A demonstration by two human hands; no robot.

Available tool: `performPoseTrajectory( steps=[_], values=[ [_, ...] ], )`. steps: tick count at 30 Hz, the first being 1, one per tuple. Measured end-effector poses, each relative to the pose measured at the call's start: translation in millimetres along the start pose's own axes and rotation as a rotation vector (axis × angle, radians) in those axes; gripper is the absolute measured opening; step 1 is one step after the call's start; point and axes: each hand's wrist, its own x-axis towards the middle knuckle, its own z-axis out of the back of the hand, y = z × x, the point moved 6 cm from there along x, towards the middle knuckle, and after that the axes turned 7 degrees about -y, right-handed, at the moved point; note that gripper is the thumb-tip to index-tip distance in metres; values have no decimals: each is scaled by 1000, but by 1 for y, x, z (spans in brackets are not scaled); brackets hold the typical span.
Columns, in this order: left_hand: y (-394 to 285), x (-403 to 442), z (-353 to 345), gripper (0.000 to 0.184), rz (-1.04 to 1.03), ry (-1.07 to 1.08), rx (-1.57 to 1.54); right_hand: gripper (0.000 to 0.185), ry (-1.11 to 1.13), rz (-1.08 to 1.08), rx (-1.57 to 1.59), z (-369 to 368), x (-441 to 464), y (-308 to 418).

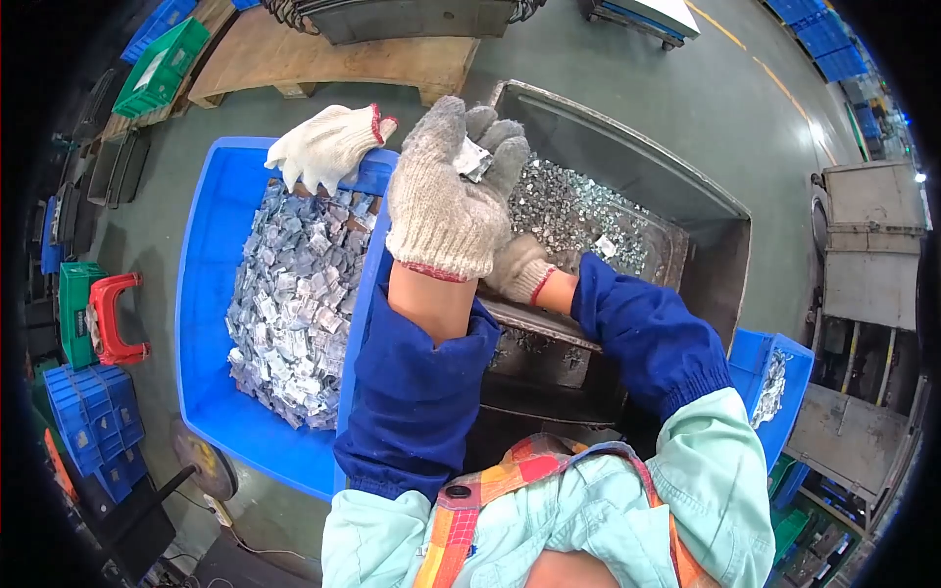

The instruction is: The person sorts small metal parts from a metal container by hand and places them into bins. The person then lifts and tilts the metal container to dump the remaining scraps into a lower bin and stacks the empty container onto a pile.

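Note:
My left hand (446,196), in a grey-white knitted glove, is raised at the inner edge of the blue bin (206,343). Its fingers curl around a small silvery flat metal piece (472,159). Many similar thin pieces (294,314) fill that bin. My right hand (520,269), also gloved, is lower, by the near side of the grey metal bin (637,127); its fingers are hidden behind my left hand. Small shiny bits (569,211) cover part of the metal bin's floor, with one larger silvery piece (606,246) among them.
A spare white glove (328,147) drapes over the blue bin's far rim. A wooden pallet (343,69) lies beyond. At right are a smaller blue bin (799,367) and grey metal boxes (872,235). A red stool (116,314) and blue crates (88,407) stand left.

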Motion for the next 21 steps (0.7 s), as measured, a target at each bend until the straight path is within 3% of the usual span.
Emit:
performPoseTrajectory(
  steps=[5, 8, 9, 10, 12, 15, 18, 19, 21],
  values=[
    [1, 6, 4, 13, 22, 107, -36, 28, -39, -110, -25, 7, 11, -19],
    [-3, -6, 0, 13, -34, 39, 10, 33, -284, -139, 650, 0, 20, -60],
    [-4, -3, 0, 13, -17, 69, -20, 39, -23, -446, 1323, 13, -4, -54],
    [-6, -3, 3, 13, -26, 47, -15, 42, -16, -269, 1479, 5, -4, -66],
    [-7, -5, 0, 13, -38, 11, -8, 46, -3, -267, 1883, 11, -30, -72],
    [-5, -1, -1, 13, -36, 19, -23, 52, -50, -238, 2236, 14, -60, -84],
    [3, 4, -1, 14, 11, 37, -35, 58, -126, -70, 2285, 33, -82, -91],
    [6, 4, -1, 15, 32, 38, -43, 61, -244, -111, 2218, 36, -92, -94],
    [9, 5, -1, 16, 45, 19, -49, 61, -231, 14, 2364, 43, -103, -92]
  ],
)
